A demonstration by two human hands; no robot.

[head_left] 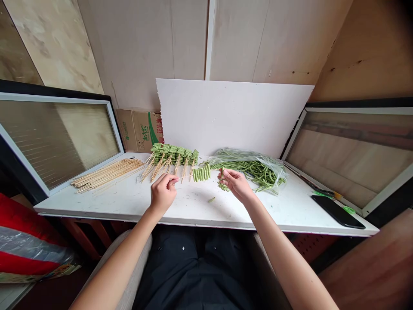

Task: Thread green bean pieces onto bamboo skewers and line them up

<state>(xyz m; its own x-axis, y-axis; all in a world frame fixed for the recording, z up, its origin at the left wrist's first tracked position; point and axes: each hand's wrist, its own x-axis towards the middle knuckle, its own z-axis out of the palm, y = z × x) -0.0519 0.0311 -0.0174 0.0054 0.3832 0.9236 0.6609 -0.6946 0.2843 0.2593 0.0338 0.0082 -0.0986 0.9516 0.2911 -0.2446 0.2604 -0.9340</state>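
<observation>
My left hand point(164, 192) is closed around the bare end of a wooden skewer point(184, 177). Several short green bean pieces point(201, 173) sit side by side along the skewer's other part, which points right. Close to its tip, my right hand point(236, 184) pinches a cut green bean piece point(222, 173) between thumb and fingers. Below that hand lies a small heap of cut bean pieces point(223, 186), and a stray piece point(211, 199) rests nearer the front edge. Behind my left hand, finished bean skewers point(174, 151) are stacked with their sticks toward me.
Bare skewers point(108, 174) lie at the left of the white table point(193, 211). A plastic bag of long green beans point(261, 169) is at the right rear. Farther right are a black phone point(337, 211) and scissors point(319, 187). A cardboard box point(137, 130) stands behind.
</observation>
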